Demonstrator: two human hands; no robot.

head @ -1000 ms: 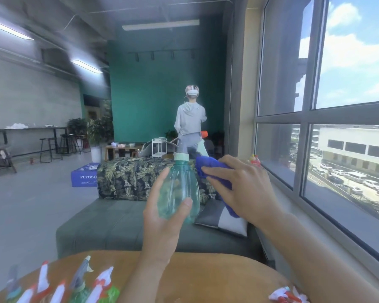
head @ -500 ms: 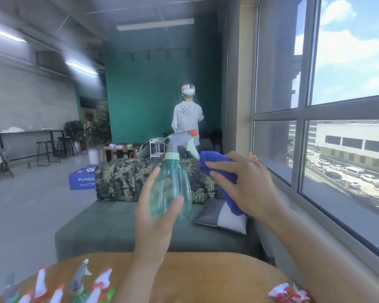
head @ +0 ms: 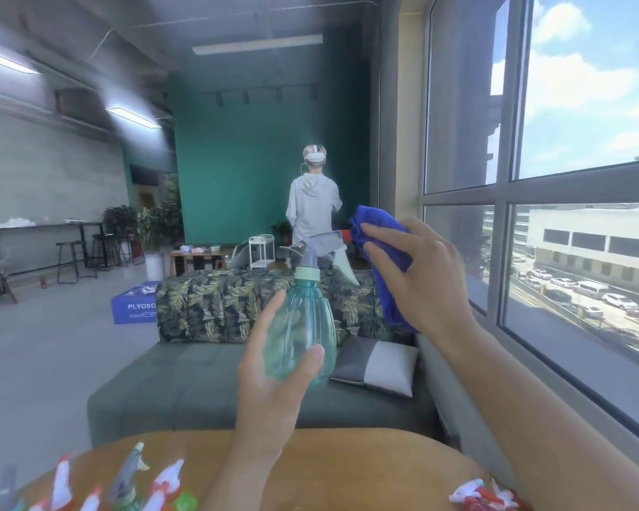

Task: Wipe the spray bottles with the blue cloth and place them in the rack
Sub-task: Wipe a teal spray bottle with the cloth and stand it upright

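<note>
Since a moment ago the right hand [head: 417, 278] has carried the blue cloth [head: 382, 260] up and off the teal spray bottle [head: 299, 326], so the bottle's grey trigger head [head: 318, 245] now shows, with the cloth just beside its nozzle. Fingers and thumb of the left hand [head: 273, 378] curl around the bottle's lower body, holding it upright above the wooden table [head: 329, 466]; the right fingers clutch the bunched cloth. More spray bottles [head: 126, 488] stand at the table's near left edge.
</note>
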